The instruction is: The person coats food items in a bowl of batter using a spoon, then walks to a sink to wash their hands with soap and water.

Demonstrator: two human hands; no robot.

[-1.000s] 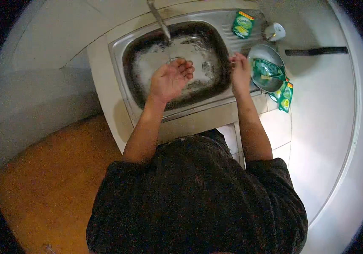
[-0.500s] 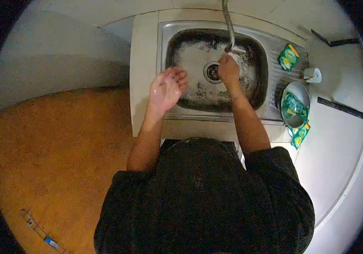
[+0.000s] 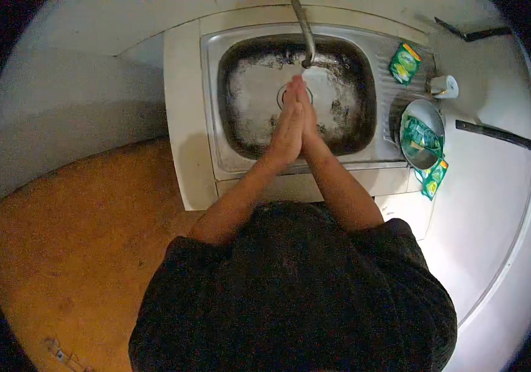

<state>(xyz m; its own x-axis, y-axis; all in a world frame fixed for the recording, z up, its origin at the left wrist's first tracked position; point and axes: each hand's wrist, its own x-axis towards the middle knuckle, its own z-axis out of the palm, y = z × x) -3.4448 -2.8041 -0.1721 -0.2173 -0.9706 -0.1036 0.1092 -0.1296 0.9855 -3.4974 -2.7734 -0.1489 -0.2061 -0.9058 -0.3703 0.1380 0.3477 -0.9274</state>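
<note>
Hands pressed flat palm to palm, left hand point(image 3: 286, 129) and right hand point(image 3: 307, 127) holding nothing, fingertips pointing 12 o'clock, right under curved metal tap spout point(image 3: 304, 31), over grimy steel sink point(image 3: 216, 93).

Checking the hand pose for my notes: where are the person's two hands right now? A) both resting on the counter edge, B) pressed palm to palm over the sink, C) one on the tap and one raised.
B: the left hand and right hand meet palm to palm above the sink, just below the tap.

1 head-worn view looks steeply down from above the person; sink point(image 3: 216, 111) close below, fisheye-rounded edges.
</note>
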